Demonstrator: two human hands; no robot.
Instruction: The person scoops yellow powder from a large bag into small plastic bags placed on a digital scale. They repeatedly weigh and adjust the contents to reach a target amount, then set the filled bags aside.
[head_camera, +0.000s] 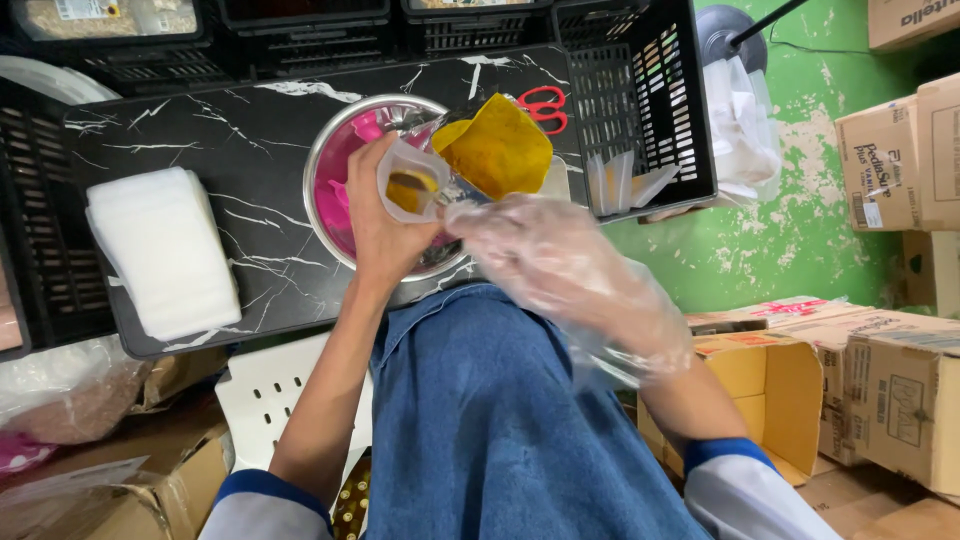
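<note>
While a small clear pouch (408, 182) is held open in the bare left hand (385, 225), a yellow slice (497, 148) is pinched in the gloved right hand (560, 262) just above its mouth, over a metal bowl (345, 165) on the black marble table (220, 140). The slice could be dropped or torn if the narrow mouth is missed. Red scissors (545, 105), a stack of white bags (160, 250) and black crates (640, 100) are crowded around.
</note>
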